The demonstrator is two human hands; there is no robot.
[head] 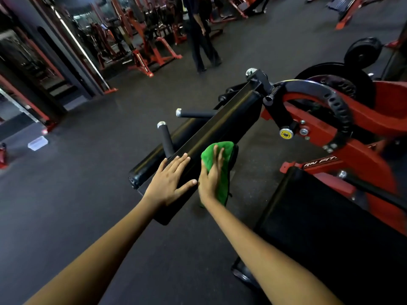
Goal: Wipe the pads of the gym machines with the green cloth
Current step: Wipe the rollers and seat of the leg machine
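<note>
A long black pad (222,126) on a red-framed gym machine (361,119) runs diagonally from the near left up toward the machine's curved black bracket (334,100). The left hand (170,183) lies flat on the near end of the pad, fingers spread and apart, gripping nothing. Just to its right, the right hand (212,172) presses the green cloth (220,164) against the pad's right side, palm and straight fingers laid over the cloth rather than curled around it. Two black handles (165,137) with silver caps stick out on the pad's far-left side. A second black pad (319,216) sits near right of the long pad, above the dark floor (77,205).
</note>
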